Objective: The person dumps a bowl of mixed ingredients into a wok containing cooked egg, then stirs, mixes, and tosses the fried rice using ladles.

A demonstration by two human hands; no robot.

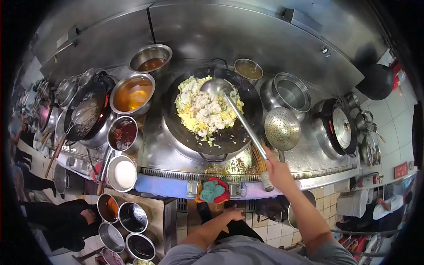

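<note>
My right hand [277, 171] is closed around the handle end of a long metal ladle [242, 117]. The ladle's bowl rests on a heap of fried rice [207, 108] with yellow egg and green bits, in a large black wok [176, 132] on the stove. My left hand [235, 214] is low in front of my body, below the stove's front edge and away from the wok. Its fingers are too small and unclear to read. Near my right hand lie a bamboo brush [260, 161] and a perforated skimmer [282, 128].
Left of the wok stand metal bowls of amber liquid [132, 95], dark red sauce [123, 134] and white contents [123, 173]. Folded cloths [213, 191] lie on the front edge. A metal pot [292, 92] stands right. Other people [388, 207] are at the far sides.
</note>
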